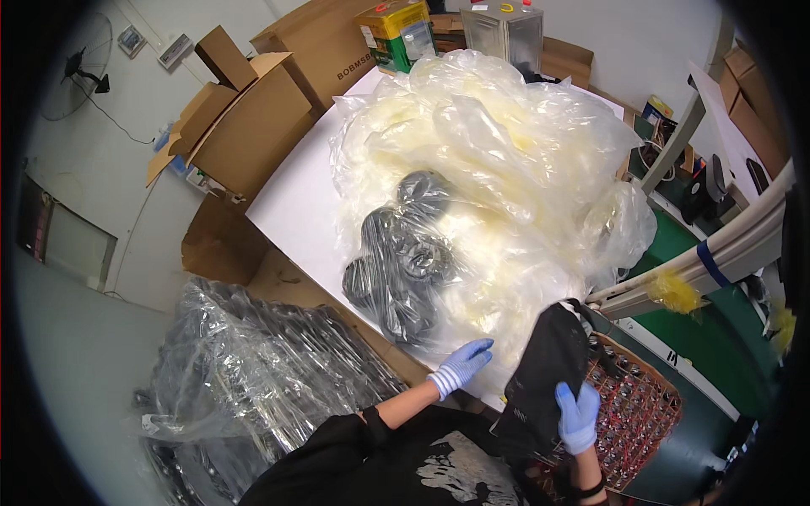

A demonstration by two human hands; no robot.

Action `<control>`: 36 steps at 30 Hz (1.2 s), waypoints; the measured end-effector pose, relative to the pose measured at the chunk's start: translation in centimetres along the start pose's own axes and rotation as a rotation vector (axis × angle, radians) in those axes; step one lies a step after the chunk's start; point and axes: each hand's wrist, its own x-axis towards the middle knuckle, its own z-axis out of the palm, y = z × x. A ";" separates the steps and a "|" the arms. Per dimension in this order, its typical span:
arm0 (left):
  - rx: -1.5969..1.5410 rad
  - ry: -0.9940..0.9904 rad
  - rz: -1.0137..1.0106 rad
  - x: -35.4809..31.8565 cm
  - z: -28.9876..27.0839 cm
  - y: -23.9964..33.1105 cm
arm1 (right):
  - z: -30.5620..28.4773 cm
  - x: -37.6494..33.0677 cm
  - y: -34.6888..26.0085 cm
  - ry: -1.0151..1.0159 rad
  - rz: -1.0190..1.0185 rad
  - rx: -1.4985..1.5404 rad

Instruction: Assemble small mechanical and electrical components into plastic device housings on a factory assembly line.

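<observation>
The black cloth (544,363) is lying between the table (291,190) and a box (643,366); it's looking soft, light and floppy, probably best taken by a bunched fold. The right hand (579,417) is resting half curled at its side; whether it's gripping, I can't tell. The left hand (462,367) is reaching open, seemingly empty, beside slippery-looking bags (498,152). Wrapped black rolls (392,270) are crowding the left; a tube (742,240) is blocking the right.
</observation>
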 end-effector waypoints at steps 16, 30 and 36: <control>1.100 0.545 0.280 10.3 -7.3 -0.5 | 8.9 4.3 12.2 0.230 0.205 -0.292; 1.130 0.185 -0.432 11.9 -11.6 7.1 | 8.7 3.0 12.4 0.343 0.193 -0.049; 1.400 0.498 0.023 9.8 -11.0 6.9 | 8.7 1.3 9.5 0.463 0.047 -0.198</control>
